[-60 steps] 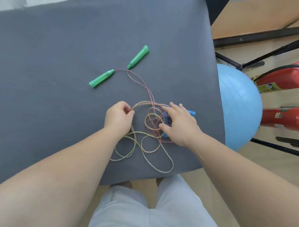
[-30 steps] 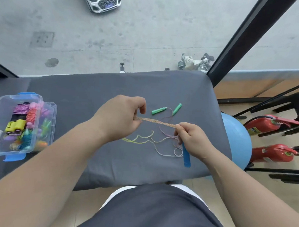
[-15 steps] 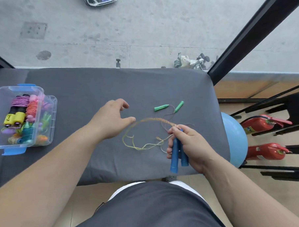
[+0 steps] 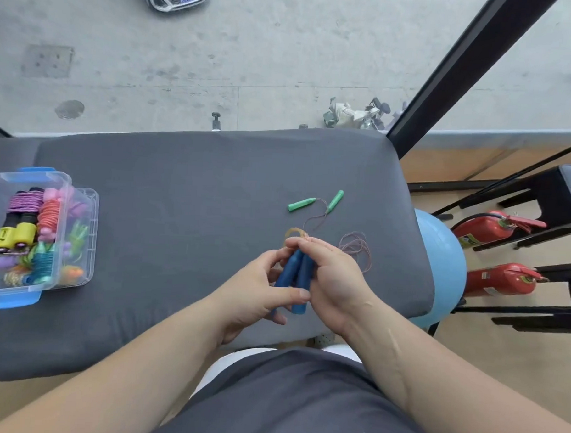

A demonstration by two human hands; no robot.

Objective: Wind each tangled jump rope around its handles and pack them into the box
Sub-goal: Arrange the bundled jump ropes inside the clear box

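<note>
Two blue handles [image 4: 296,275] of one jump rope are held side by side above the grey cushion [image 4: 186,212]. My left hand [image 4: 258,290] grips them from the left and my right hand [image 4: 335,280] from the right. A small loop of its yellowish rope [image 4: 293,232] sticks out above my fingers. A second rope lies on the cushion beyond: two green handles [image 4: 301,204] and a loose pinkish coil [image 4: 358,252]. The clear plastic box [image 4: 77,240] with blue latches stands at the left, holding several wound ropes.
A blue exercise ball [image 4: 442,265] sits just off the cushion's right edge. Two red fire extinguishers [image 4: 497,279] and black metal frames stand further right. Beyond the cushion's far edge is a window onto pavement below.
My left hand has come in from the open cushion and closed on the blue handles. The loose yellowish rope that trailed on the cushion is gathered up at the handles.
</note>
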